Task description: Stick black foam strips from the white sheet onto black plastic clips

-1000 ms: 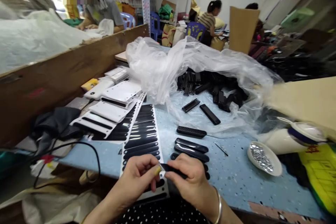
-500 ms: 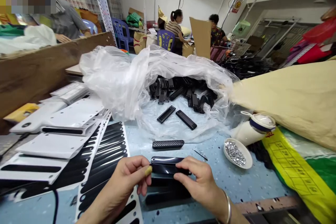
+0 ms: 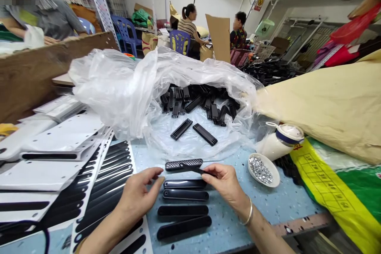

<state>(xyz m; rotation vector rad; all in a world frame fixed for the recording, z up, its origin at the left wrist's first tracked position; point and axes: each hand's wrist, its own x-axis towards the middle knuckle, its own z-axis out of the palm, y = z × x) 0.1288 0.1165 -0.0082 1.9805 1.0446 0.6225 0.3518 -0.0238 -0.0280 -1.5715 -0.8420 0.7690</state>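
Observation:
My right hand [image 3: 223, 182] pinches a thin black strip [image 3: 192, 168], seen nearly edge-on, over the textured face of a black bar [image 3: 183, 164]. Its exact kind is hard to make out. My left hand [image 3: 141, 190] is open beside the strip's far end, thumb and fingers apart and holding nothing. Below the hands, several long black round-ended pieces lie in a column: two glossy ones close together, a plain bar [image 3: 183, 210] under them and a slightly tilted bar [image 3: 184, 228] nearest me.
A clear plastic bag [image 3: 116, 91] spills black bars [image 3: 205, 134] at the back. White sheets bearing black strips [image 3: 110, 178] lie left. At right are a bowl of small silver parts [image 3: 264, 170], a white cup [image 3: 276, 143] and a yellow-green sack [image 3: 324, 182]. Several people sit beyond.
My hands have moved up from the glossy pieces and apart. The left hand has let go; the right now has a thin strip over the textured bar. The view has shifted slightly.

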